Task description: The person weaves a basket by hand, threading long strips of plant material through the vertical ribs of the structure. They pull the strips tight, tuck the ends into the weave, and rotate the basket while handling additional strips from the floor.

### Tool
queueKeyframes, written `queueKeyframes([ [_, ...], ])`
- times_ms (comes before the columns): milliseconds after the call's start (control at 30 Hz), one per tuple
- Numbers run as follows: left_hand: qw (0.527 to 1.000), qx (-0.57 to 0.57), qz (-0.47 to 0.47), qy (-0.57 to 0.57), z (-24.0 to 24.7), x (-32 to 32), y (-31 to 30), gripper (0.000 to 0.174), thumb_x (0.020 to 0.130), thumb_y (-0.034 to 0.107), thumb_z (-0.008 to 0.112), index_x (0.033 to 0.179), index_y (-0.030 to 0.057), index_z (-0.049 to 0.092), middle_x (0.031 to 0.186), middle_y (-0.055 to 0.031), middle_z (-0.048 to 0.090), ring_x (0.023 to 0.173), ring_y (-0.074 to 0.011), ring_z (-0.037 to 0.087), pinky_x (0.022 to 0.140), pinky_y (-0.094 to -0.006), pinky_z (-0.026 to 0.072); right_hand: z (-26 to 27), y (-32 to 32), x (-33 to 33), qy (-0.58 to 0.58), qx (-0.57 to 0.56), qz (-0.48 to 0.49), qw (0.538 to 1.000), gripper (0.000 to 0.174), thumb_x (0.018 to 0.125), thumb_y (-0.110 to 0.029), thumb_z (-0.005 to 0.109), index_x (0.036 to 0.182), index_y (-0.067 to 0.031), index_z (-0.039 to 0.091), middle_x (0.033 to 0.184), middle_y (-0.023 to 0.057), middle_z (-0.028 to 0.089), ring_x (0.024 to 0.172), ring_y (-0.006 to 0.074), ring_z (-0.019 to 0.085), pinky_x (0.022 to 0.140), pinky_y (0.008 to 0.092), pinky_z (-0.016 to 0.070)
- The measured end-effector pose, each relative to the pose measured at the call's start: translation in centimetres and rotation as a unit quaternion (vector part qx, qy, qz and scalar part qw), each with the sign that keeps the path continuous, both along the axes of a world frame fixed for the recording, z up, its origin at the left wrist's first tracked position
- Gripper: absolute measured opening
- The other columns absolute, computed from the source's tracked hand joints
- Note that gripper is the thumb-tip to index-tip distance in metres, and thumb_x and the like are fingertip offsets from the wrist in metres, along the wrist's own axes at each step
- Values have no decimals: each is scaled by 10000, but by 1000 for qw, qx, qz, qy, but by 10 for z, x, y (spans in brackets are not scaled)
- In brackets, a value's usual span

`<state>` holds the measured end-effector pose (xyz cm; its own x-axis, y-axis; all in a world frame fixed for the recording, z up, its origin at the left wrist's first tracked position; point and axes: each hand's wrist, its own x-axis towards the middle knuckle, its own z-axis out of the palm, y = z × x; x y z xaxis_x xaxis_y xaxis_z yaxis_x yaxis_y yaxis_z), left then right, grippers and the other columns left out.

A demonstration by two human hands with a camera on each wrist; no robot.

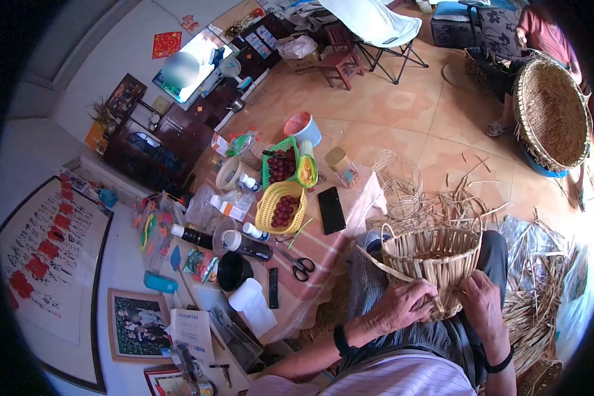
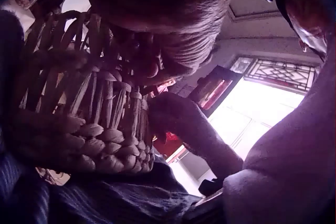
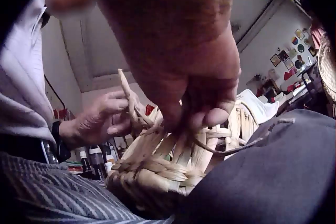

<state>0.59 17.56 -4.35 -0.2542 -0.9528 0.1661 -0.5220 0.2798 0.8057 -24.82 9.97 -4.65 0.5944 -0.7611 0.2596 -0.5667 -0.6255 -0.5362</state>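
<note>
A woven straw basket (image 1: pixel 435 249) with two loop handles rests tilted in the person's lap. Thick braided rows (image 2: pixel 107 145) run along its lower wall, with upright straw strips above them. The left hand (image 1: pixel 409 305), a black band at its wrist, curls at the near left side of the basket. In the right wrist view this hand (image 3: pixel 107 112) pinches a twisted straw strand (image 3: pixel 127 90). Opposite it, the right hand (image 1: pixel 482 300) pinches straw at the basket's wall, fingertips together. A thin strand (image 3: pixel 236 151) trails out from under those fingers.
Loose straw (image 1: pixel 541 297) lies on the floor at the right, with a wire frame (image 1: pixel 400 178) ahead. On the table at left are scissors (image 1: pixel 297 264), a phone (image 1: pixel 331 211), a yellow fruit basket (image 1: pixel 265 210) and several bottles. A large woven basket (image 1: pixel 553 115) stands near another person.
</note>
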Motion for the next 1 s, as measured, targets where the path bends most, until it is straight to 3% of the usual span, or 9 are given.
queueKeyframes([
  [100, 1000, 8, -26, 11, 2, 2, -1, 304, 955, 73, 791, 1230, 62, 661, 1220, -119, 752, 1144, -326, 756, 987, -418, 596, 4, -1, 1, -33, -21, 9, 999, 225, 884, -60, 802, 972, -46, 595, 947, 165, 628, 861, 427, 694, 698, 517, 560],
  [200, 998, 48, -22, 34, -5, 5, 0, 282, 973, 94, 791, 1221, 48, 666, 1163, -120, 744, 1110, -332, 754, 975, -421, 591, -8, 10, 1, -107, 108, -39, 988, 158, 926, -12, 747, 991, -14, 602, 908, 193, 654, 815, 466, 668, 709, 515, 555],
  [300, 998, 58, -20, 34, 0, 8, 0, 270, 983, 126, 793, 1214, 48, 679, 1099, -122, 728, 1063, -334, 749, 944, -419, 589, -7, 13, 0, -82, 131, -47, 987, 108, 944, -5, 714, 990, -14, 617, 874, 217, 704, 794, 463, 706, 683, 503, 563],
  [467, 999, 2, -43, 0, 5, 10, -1, 246, 980, 196, 809, 1160, 62, 708, 1027, -116, 715, 957, -311, 756, 826, -411, 603, -18, -1, -18, -37, 71, 8, 997, 80, 914, -31, 693, 988, -41, 665, 803, 188, 700, 743, 422, 727, 640, 485, 561],
  [600, 992, -18, 54, -111, 26, -14, 3, 245, 938, 229, 843, 1079, 81, 708, 991, -99, 720, 857, -312, 760, 729, -427, 609, -36, -16, -34, -33, 21, 6, 999, 90, 862, -35, 658, 947, -60, 675, 763, 164, 666, 708, 380, 725, 603, 455, 548],
  [767, 977, -79, 105, -171, 23, -36, -4, 208, 936, 190, 823, 1042, 79, 682, 924, -87, 656, 796, -310, 736, 690, -449, 597, -103, -51, -117, 12, 62, -89, 994, 65, 889, 1, 615, 851, -47, 592, 704, 190, 552, 611, 374, 599, 592, 453, 461],
  [800, 971, -99, 107, -190, 20, -37, -7, 203, 937, 182, 817, 1043, 79, 677, 922, -85, 637, 797, -308, 729, 690, -452, 593, -101, -57, -129, -5, 4, -100, 995, 77, 895, 6, 616, 845, -39, 579, 691, 192, 521, 597, 371, 569, 588, 446, 440],
  [867, 967, -118, 96, -205, 20, -42, -9, 188, 940, 150, 798, 1047, 70, 665, 949, -96, 600, 819, -307, 713, 703, -457, 586, -99, -61, -151, 21, 62, -148, 987, 139, 920, -8, 634, 829, -17, 530, 670, 170, 457, 589, 313, 477, 568, 435, 386],
  [1000, 965, -119, 67, -225, 18, -46, -15, 178, 944, 98, 769, 1058, 42, 645, 1022, -121, 559, 868, -316, 697, 739, -451, 577, -108, -73, -176, -1, 19, -150, 989, 134, 922, -10, 634, 825, -21, 543, 660, 161, 438, 588, 293, 455, 560, 433, 368],
])
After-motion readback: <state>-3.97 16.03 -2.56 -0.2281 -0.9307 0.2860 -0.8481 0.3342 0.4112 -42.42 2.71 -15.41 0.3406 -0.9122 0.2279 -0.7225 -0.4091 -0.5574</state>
